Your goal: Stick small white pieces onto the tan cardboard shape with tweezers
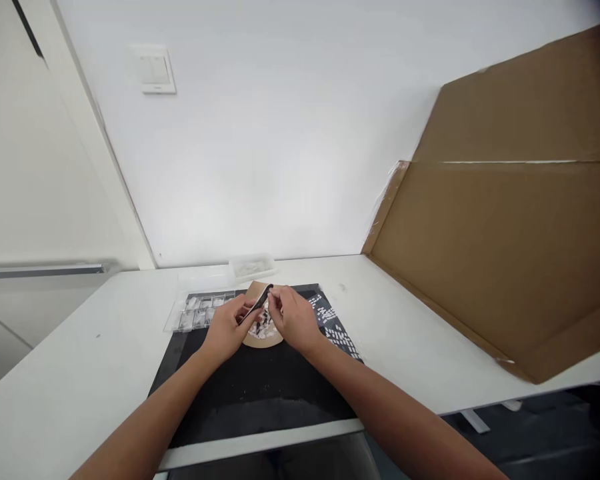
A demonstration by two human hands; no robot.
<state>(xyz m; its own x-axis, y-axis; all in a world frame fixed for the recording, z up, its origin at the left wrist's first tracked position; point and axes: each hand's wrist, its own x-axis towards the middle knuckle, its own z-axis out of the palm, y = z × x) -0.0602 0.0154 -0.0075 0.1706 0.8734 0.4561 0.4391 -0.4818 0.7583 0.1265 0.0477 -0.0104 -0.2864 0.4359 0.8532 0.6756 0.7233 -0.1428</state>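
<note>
My left hand [230, 325] is closed around a slim black strip-like tool [257, 305] with a pale edge and a curved upper end. At that curved end, the fingers of my right hand [293, 318] are pinched together; whatever is between them is too small to make out. Both hands are above a rounded brown board [263, 343] that has small white and dark pieces on it, partly hidden by my fingers. Under the board lies a black mat [260, 387].
Left of the hands is a clear compartment box [200, 312] with pale contents. A translucent tray [253, 267] stands by the wall. Rows of small white pieces [341, 339] lie on the mat's right side. A large cardboard sheet [505, 247] rises at the right of the white table [80, 353].
</note>
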